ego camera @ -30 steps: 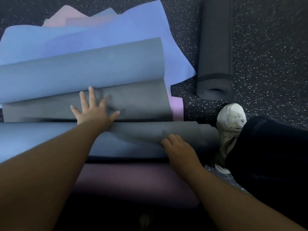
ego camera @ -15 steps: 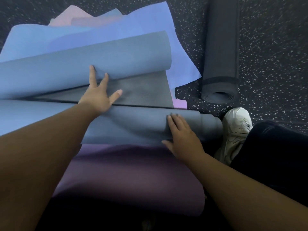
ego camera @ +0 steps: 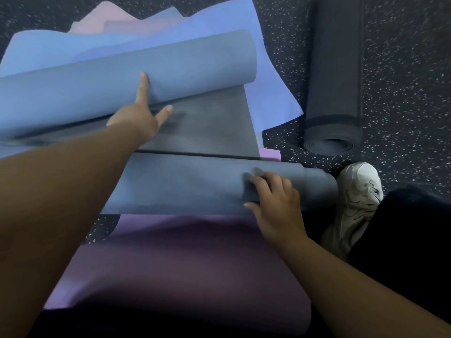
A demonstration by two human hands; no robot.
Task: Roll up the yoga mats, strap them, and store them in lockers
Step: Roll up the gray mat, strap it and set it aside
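A person looks down at a grey-blue yoga mat (ego camera: 190, 128) lying across a pile of flat mats on a dark speckled floor (ego camera: 402, 81). The mat is curled at both ends. Its near end is wound into a roll (ego camera: 195, 184) running left to right, and its far end has curled up into a loose second roll (ego camera: 146, 69). Between the two rolls a strip of the mat's darker grey ribbed face lies flat.

The left hand (ego camera: 139, 115) reaches across to the far roll, with its fingers (ego camera: 142, 89) straight and released, the forefinger pressing the curled surface and the thumb spread toward the flat strip. The right hand (ego camera: 275, 203) rests on the right part of the near roll, its fingers (ego camera: 261, 184) bent over the top of it and the thumb against its near side.

Under the grey-blue mat lie a purple mat (ego camera: 195, 264) nearest the viewer, periwinkle blue mats (ego camera: 219, 25) beyond, and a pink one (ego camera: 97, 23) at the far edge. To the right, apart from the pile, a dark grey rolled mat (ego camera: 334, 81) lies on the floor with a dark band round its near end. A white sneaker (ego camera: 358, 198) sits just beside the right end of the near roll, with a dark trouser leg (ego camera: 402, 240) next to it.
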